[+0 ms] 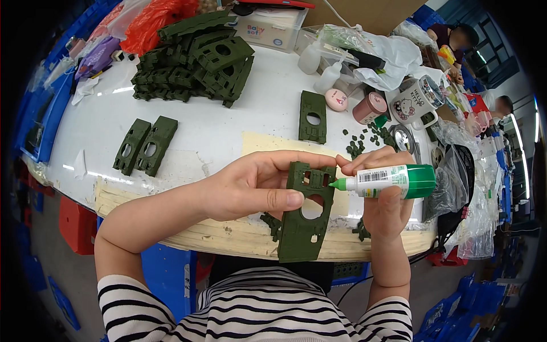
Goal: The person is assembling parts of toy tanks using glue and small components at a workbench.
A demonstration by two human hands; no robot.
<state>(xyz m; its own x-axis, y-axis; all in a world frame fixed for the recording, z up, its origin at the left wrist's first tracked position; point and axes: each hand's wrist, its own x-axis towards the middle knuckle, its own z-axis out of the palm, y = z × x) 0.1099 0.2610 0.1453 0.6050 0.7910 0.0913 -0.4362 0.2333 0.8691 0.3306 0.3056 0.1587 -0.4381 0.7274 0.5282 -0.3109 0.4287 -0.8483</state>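
Holding a bottle sideways, the right hand aims its nozzle leftward at a green panel, pinched in the grip of the left hand, apparently for steadiness.

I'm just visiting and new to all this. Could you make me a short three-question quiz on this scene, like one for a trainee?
1. Which hand holds the green-and-white bottle?
2. True or false: the bottle's pointed tip faces away from the held green part.
3. How many flat green pieces lie side by side at the left of the white table? A: one; B: two; C: five.

Key: 1. The right hand. 2. False; it points toward the part. 3. B.
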